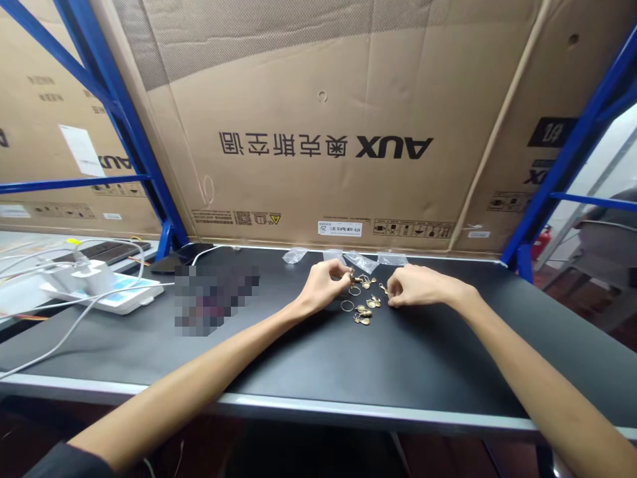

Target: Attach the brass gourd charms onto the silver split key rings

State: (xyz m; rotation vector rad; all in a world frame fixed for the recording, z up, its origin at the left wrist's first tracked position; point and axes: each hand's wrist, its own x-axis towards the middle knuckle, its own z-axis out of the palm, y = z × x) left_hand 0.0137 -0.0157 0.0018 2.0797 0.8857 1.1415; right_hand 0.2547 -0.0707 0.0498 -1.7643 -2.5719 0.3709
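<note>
On the black tabletop lies a loose group of gold-coloured jewellery that looks like drop earrings [365, 311], with two thin hoops, one a wider ring [347, 306] and one a smaller ring [354, 291]. My left hand [323, 285] is closed in a pinch at the group's far left, on a small gold-coloured earring [352, 273]. Right of the group, my right hand [415, 285] is closed with curled fingers. A small gold-coloured piece [383, 288] shows at its fingertips; whether it is gripped or only touched is hard to see.
Several small clear plastic bags [361, 261] lie along the table's back edge. Behind stands a large cardboard box [323, 186] between blue metal posts [119, 119]. At left are a white power strip [124, 295], white cables and a blurred-out patch [209, 302].
</note>
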